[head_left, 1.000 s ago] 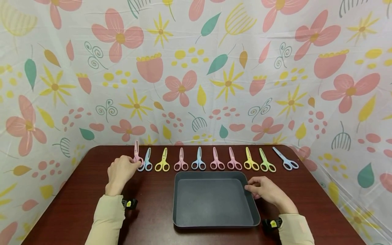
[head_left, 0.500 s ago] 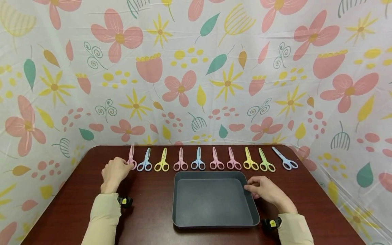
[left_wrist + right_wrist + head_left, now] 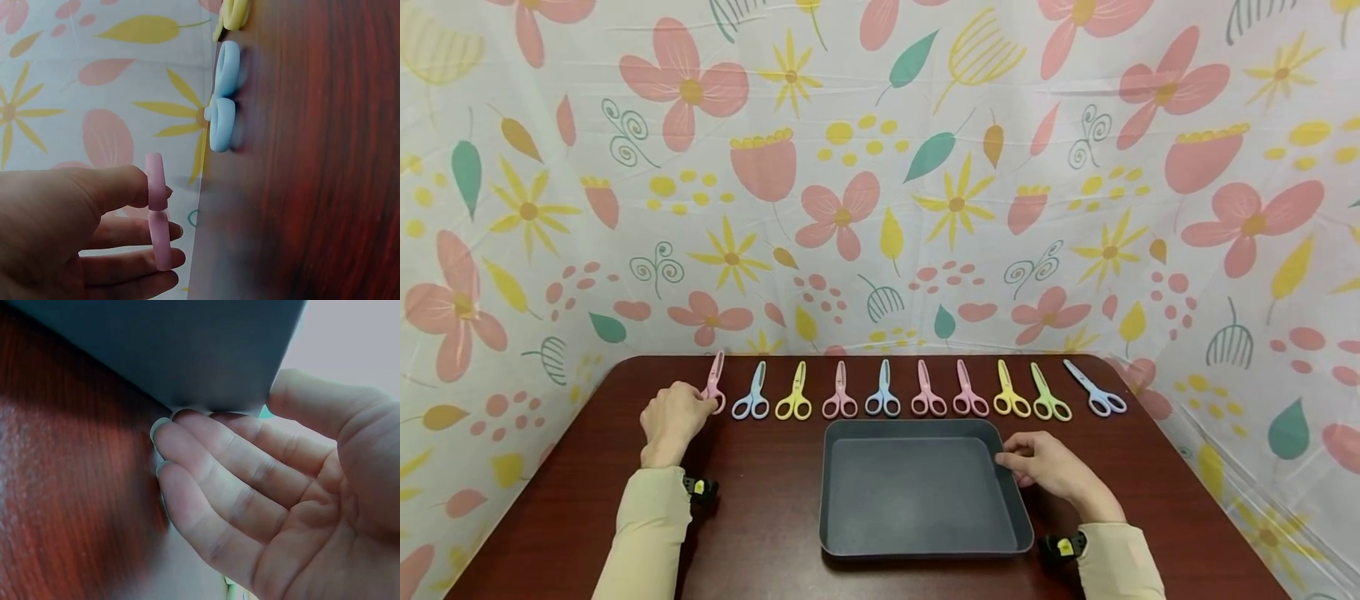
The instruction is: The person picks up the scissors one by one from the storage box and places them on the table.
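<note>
My left hand (image 3: 676, 417) pinches the handle rings of a pink pair of scissors (image 3: 714, 377) at the left end of a row. In the left wrist view the pink handles (image 3: 160, 240) lie between thumb and fingers. A blue pair of scissors (image 3: 752, 398) lies just right of that hand. On the right, my right hand (image 3: 1048, 467) holds the right wall of a dark grey baking tray (image 3: 831, 492), thumb over the rim and fingers on the outer side. In the right wrist view those fingertips touch the tray wall (image 3: 187, 356) close to the table.
Several more scissors line the table's far side, from a yellow pair (image 3: 795, 398) to a light blue pair (image 3: 1097, 392). They lie just behind the tray. A flowered cloth (image 3: 880, 167) hangs behind the brown table (image 3: 760, 508).
My left hand has moved left and slightly down with the pink scissors, away from the blue pair they partly overlapped in view. My right hand stays at the tray.
</note>
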A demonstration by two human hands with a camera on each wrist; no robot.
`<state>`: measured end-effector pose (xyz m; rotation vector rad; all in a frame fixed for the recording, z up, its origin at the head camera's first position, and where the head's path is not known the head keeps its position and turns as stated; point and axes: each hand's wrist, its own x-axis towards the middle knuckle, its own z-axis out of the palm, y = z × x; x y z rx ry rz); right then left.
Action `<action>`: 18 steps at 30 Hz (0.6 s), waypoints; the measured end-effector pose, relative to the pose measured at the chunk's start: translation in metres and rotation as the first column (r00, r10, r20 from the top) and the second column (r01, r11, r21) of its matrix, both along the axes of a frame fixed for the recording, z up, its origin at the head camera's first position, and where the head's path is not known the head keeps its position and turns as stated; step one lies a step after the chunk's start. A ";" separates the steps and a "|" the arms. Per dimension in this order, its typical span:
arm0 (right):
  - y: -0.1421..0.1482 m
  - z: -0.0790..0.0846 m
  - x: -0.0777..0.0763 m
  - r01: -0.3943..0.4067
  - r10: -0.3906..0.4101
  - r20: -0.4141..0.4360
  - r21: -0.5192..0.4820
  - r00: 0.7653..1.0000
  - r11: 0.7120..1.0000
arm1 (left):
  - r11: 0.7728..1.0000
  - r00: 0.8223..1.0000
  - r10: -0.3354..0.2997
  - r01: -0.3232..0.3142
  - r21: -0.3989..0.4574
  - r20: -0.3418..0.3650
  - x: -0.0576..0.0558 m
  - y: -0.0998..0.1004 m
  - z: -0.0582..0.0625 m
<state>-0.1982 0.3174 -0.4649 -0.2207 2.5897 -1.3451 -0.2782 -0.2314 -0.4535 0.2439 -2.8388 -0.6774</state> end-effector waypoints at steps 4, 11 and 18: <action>0.000 0.001 -0.001 -0.001 0.001 -0.003 0.004 1.000 1.000 | 1.000 1.000 0.000 0.000 -0.011 -0.010 -0.002 -0.001 -0.001; 0.000 0.001 -0.001 0.000 0.000 -0.001 0.005 1.000 1.000 | 0.999 1.000 -0.019 0.019 -0.032 0.002 -0.005 -0.003 -0.004; 0.000 0.000 0.000 0.008 -0.008 0.004 -0.004 1.000 1.000 | 0.999 0.999 -0.031 0.032 -0.038 0.023 -0.005 -0.005 -0.007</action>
